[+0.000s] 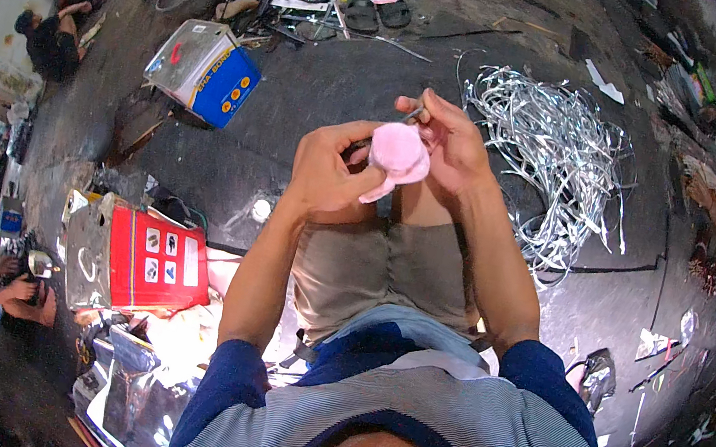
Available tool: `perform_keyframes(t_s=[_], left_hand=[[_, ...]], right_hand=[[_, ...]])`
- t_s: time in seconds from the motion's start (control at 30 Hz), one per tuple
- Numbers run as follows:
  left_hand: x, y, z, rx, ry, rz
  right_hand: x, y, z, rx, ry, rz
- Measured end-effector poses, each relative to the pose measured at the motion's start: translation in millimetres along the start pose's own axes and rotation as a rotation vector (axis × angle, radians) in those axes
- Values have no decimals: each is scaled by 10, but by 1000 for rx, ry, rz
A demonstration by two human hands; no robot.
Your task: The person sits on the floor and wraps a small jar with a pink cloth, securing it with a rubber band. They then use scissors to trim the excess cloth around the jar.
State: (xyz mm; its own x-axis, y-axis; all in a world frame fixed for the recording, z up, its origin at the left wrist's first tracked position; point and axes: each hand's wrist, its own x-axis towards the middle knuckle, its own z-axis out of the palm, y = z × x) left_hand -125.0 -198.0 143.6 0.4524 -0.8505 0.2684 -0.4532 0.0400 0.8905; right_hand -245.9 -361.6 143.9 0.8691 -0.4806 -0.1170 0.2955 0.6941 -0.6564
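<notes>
My left hand (337, 165) is closed on a soft pink piece (398, 153) with a rounded end and a narrower flap hanging below. It is held above my knees, thumb against its near side. Close on its right side is my right hand (454, 145), with the fingers curled and pinched. Between those fingertips, just above the pink piece, shows a small dark thing (413, 114), too small to name. The right palm hides part of the pink piece's right edge.
A heap of shiny silver strips (558, 162) lies on the dark floor to the right. On the left stand a blue-and-white tin (227, 86) and a red tin (157, 261). Dark sandals (363, 8) lie among scraps ahead. Other people (52, 44) sit at far left.
</notes>
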Motion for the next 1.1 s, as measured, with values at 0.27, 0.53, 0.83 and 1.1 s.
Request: perform_keyframes(t_s=[0.27,0.53,0.83,1.1], left_hand=[[-30,240,-61,414,50,368],[19,22,-13,277,-9,248],[44,-61,96,109,114,168],[371,-204,-242,-438,84,-251]], right_hand=[[58,-81,27,-342,-368,65],[200,-156,66,-933,-416,-216],[314,-118,-119,-988,-356,-288],[461,-90,64,-282,-98,21]])
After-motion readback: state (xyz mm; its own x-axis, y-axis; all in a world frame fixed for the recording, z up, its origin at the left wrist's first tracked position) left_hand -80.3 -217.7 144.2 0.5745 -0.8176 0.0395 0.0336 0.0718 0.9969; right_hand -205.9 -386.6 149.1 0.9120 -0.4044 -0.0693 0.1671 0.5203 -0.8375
